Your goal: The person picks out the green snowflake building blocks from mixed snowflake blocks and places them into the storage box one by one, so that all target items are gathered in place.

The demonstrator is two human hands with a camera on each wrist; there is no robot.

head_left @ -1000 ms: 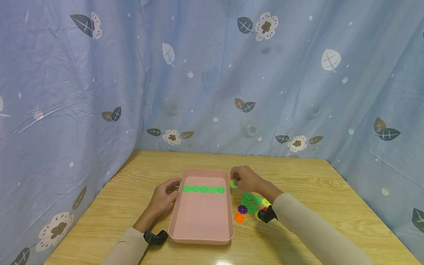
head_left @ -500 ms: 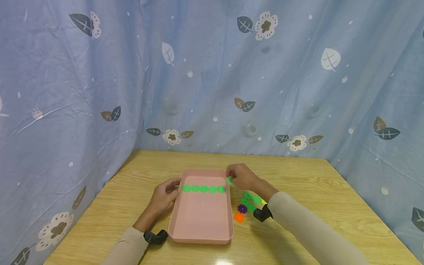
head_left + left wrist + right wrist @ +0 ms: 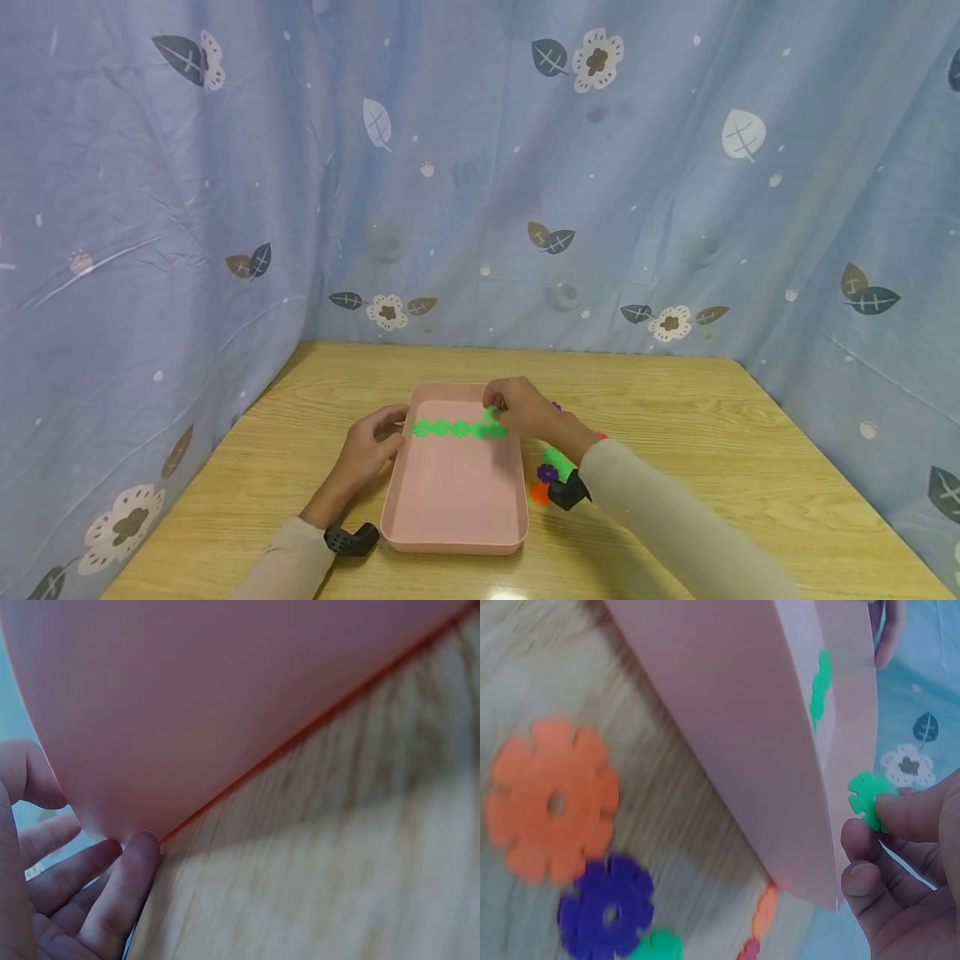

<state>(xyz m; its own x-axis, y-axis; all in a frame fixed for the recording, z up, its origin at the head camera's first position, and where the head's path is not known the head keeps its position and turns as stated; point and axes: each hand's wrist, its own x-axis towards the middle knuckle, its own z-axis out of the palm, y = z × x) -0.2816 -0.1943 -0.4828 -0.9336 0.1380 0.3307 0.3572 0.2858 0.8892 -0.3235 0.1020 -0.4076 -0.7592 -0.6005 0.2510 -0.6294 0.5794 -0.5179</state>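
Observation:
A pink tray [image 3: 457, 500] lies on the wooden table, with a row of several green snowflake discs [image 3: 441, 428] across its far part. My right hand [image 3: 521, 408] reaches over the tray's right rim near the far corner. Between thumb and fingers it pinches one green snowflake disc [image 3: 868, 799], just above the right end of the row. At the tray's left side, the fingertips of my left hand [image 3: 371, 442] rest against the outer wall; the left wrist view shows its fingers [image 3: 124, 892] touching the wall low down by the table.
Right of the tray lie loose snowflake discs: an orange one [image 3: 555, 801], a purple one [image 3: 606, 907], and green and red ones partly hidden by my right arm. A blue patterned curtain [image 3: 480, 167] hangs behind and beside the table [image 3: 660, 392].
My right hand has carried the green snowflake disc leftward, from beside the tray over its right rim to above the row. My left hand has stayed at the tray's left side.

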